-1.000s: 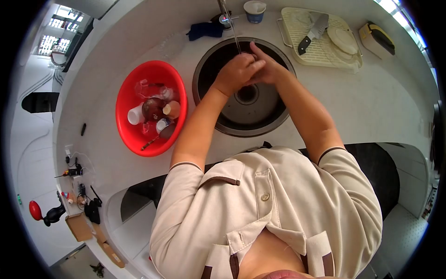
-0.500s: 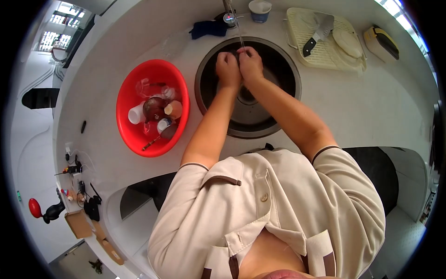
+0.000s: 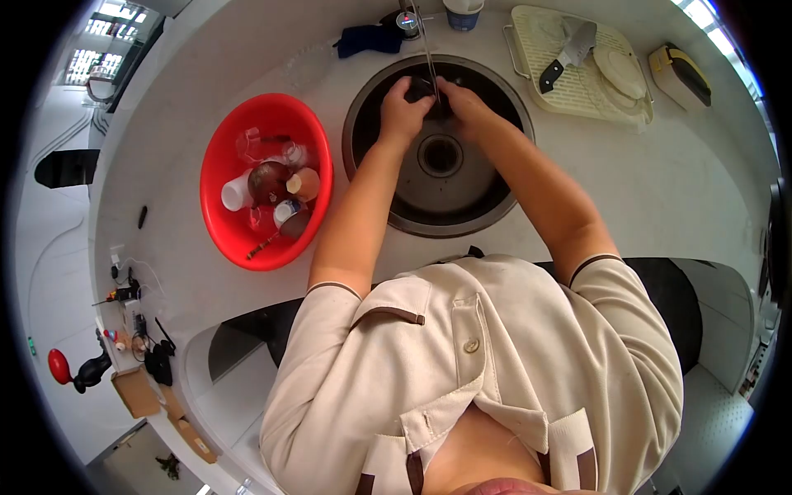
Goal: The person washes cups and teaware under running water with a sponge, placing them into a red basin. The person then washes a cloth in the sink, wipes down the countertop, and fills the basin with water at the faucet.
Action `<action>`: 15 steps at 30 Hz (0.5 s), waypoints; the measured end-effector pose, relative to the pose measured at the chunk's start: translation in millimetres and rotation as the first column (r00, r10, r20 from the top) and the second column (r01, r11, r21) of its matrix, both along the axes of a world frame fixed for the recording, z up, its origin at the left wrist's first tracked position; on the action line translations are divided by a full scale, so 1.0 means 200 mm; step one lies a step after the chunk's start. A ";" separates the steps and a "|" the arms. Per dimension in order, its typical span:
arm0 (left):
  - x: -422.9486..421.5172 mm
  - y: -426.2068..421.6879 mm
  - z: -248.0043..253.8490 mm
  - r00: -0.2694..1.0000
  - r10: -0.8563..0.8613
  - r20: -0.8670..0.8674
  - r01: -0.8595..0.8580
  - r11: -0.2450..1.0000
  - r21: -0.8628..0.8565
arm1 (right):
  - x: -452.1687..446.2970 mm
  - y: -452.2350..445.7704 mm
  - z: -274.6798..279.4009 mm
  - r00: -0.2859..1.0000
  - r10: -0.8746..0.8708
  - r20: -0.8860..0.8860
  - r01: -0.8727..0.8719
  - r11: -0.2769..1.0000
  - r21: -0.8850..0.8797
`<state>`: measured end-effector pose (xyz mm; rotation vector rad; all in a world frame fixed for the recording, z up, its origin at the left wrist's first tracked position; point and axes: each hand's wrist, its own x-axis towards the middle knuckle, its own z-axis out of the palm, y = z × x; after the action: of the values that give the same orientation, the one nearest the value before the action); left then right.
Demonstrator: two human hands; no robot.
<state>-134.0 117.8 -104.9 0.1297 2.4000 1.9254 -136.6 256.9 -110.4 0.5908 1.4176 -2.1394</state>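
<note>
Both hands are over the round metal sink (image 3: 503, 186), at its far side, under a thin stream of running water from the faucet (image 3: 407, 22). My left hand (image 3: 402, 115) is closed around a small dark object (image 3: 421, 89), whose kind I cannot make out. Just across the stream, my right hand (image 3: 466, 107) is close to that object. Its fingers are partly hidden and slightly blurred, so its grip is unclear. The drain (image 3: 440, 155) shows below the hands.
A red basin (image 3: 216, 223) holding cups and other items stands left of the sink. Behind are a dark blue cloth (image 3: 367, 40) and a small tub (image 3: 463, 15). A cleaver (image 3: 569, 56) lies on a pale draining board (image 3: 528, 25), near a yellow-black container (image 3: 681, 76).
My hands have moved apart, the right one shifting right and slightly down. The dark object in my left hand has come into sight between them. The camera view has shifted slightly.
</note>
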 end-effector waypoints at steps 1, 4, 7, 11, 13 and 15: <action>0.00 0.00 0.01 1.000 0.001 0.000 -0.001 1.000 0.002 | 0.00 0.01 -0.02 1.000 0.001 0.000 -0.001 1.000 0.002; 0.00 -0.02 0.06 0.801 -0.308 -0.513 0.147 0.932 -0.330 | 0.01 0.03 -0.02 0.971 0.027 0.237 0.020 0.981 -0.193; 0.04 -0.02 0.05 0.760 -0.346 -0.550 0.195 0.929 -0.315 | 0.05 -0.03 0.06 0.981 -0.014 0.195 0.095 0.906 -0.412; 0.09 0.01 -0.04 0.814 -0.116 -0.570 0.038 0.989 -0.146 | 0.01 -0.13 -0.06 0.950 -0.286 0.125 0.311 0.824 -0.473; 0.13 0.03 -0.06 0.900 0.161 -0.406 -0.112 0.983 0.142 | 0.06 -0.15 -0.02 0.938 -0.312 0.152 0.346 0.823 -0.450; 0.19 0.01 -0.10 0.927 0.179 -0.329 -0.111 0.970 0.215 | 0.10 -0.16 -0.03 0.953 -0.289 0.094 0.300 0.841 -0.450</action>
<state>-97.0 120.3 -124.9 0.3374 2.4823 2.3822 -116.0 225.4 -116.0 0.6729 0.7870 -2.5847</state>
